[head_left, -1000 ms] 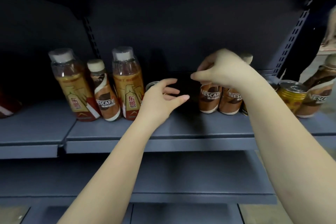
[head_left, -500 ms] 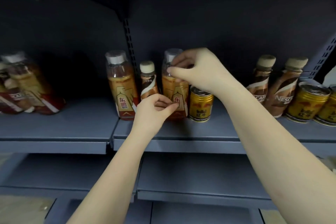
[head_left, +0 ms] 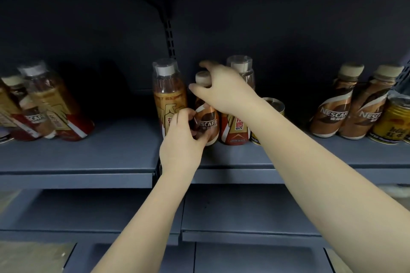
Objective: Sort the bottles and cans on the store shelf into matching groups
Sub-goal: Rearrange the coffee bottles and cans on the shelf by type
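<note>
Nescafe btl (head_left: 207, 121) stands on shelf (head_left: 88, 157), wedged btwn two tall btls (head_left: 169, 97). L hand (head_left: 184, 139) grips its base; R hand (head_left: 224, 93) curls round its neck w/ fingers apart, contact unclear. Risk: pulling it out clips a neighbour, topples it onto can (head_left: 274, 106).

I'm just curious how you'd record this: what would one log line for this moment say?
step: regrouping | left hand: grips Nescafe bottle body | right hand: fingers round its neck | flanked by: two orange drink bottles | matching pair: far right

Both forearms bare, no sleeves; left hand (head_left: 180, 147), right hand (head_left: 224, 90) ungloved.
</note>
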